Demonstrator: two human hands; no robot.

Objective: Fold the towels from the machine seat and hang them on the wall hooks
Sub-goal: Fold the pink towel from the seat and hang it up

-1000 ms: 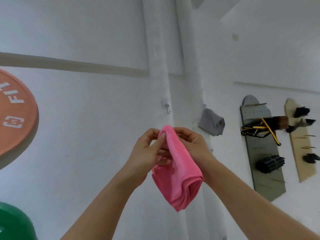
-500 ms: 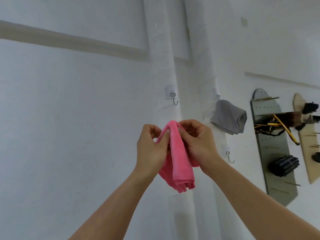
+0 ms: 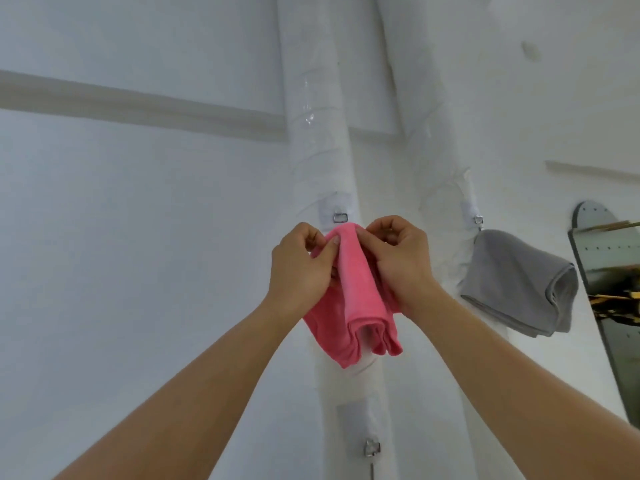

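The folded towel [image 3: 356, 299] sits between the left hand [image 3: 301, 268] and the right hand [image 3: 401, 261], its top just below the upper hook [image 3: 340, 216] on the left pipe [image 3: 315, 98]. To the right, a second towel [image 3: 516, 282] hangs from the hook [image 3: 478, 220] on the right pipe [image 3: 415, 116], with a pegboard [image 3: 609, 258] farther right. A lower hook [image 3: 371, 448] sits on the left pipe beneath the hands.

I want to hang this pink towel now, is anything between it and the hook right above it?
Nothing visible. The pink towel, pinched by the left hand and right hand, has its top just under the hook, which shows bare.
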